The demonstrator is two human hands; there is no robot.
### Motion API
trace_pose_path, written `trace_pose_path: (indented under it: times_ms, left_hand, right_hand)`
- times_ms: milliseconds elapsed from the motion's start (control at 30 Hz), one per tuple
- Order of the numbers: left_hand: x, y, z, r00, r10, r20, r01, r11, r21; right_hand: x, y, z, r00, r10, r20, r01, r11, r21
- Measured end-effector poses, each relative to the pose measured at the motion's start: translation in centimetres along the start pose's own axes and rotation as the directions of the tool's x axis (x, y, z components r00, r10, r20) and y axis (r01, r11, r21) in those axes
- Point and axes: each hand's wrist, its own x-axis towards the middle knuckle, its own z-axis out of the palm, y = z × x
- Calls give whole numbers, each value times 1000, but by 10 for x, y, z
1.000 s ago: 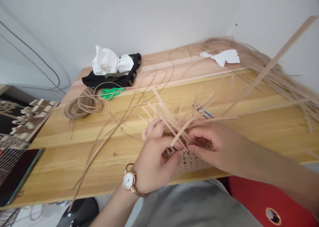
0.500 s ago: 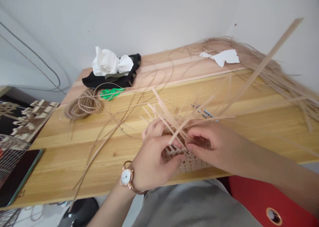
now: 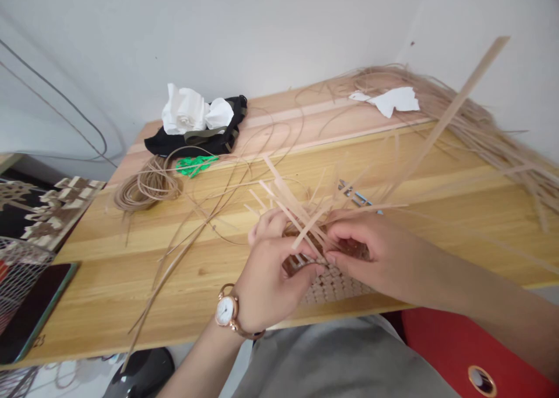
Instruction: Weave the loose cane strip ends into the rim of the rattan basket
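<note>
A partly woven basket (image 3: 334,285) of flat tan strips sits at the table's front edge, with loose strip ends (image 3: 290,194) sticking up and crossing above it. My left hand (image 3: 277,275), with a watch on its wrist, is closed on the basket's left side, its thumb on the woven rim and its fingers behind. At the rim's middle, my right hand (image 3: 362,246) pinches a strip between thumb and forefinger; its other fingers are partly hidden behind the weave. One long wide strip (image 3: 454,109) rises from near my right hand towards the upper right.
Behind the hands lies a blue-handled tool (image 3: 360,197). Coiled cane (image 3: 146,185), green ties (image 3: 196,165) and a black bag (image 3: 187,144) with white tissue are back left. Many loose strips (image 3: 484,127) cover the right side. A phone (image 3: 37,310) lies front left.
The long wide strip has swung slightly left and down at its tip. My left thumb has moved up to the rim beside my right fingertips.
</note>
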Motion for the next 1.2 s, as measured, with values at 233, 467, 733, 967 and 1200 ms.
trace_pose_path:
  times_ms: [233, 467, 733, 967, 1200]
  left_hand:
    - [1, -1, 0, 1000, 19, 4, -20, 999, 50]
    - [-18, -26, -9, 990, 119, -74, -95, 957, 273]
    - [-33, -73, 47, 971, -240, -21, 165, 724, -670]
    - [-26, -69, 59, 970, -219, -103, 83, 702, -708]
    - [-28, -67, 63, 964, -250, -94, 111, 696, -710]
  right_hand:
    - [2, 0, -4, 1000, -1, 1, 1, 999, 35]
    - [-9, 22, -8, 976, 1, -218, 46, 977, 208]
    - [-4, 70, 70, 682, 249, -688, 1, 940, 341]
    - [2, 85, 113, 586, 168, -793, 145, 940, 307]
    - [-4, 86, 124, 523, 187, -832, 256, 896, 362]
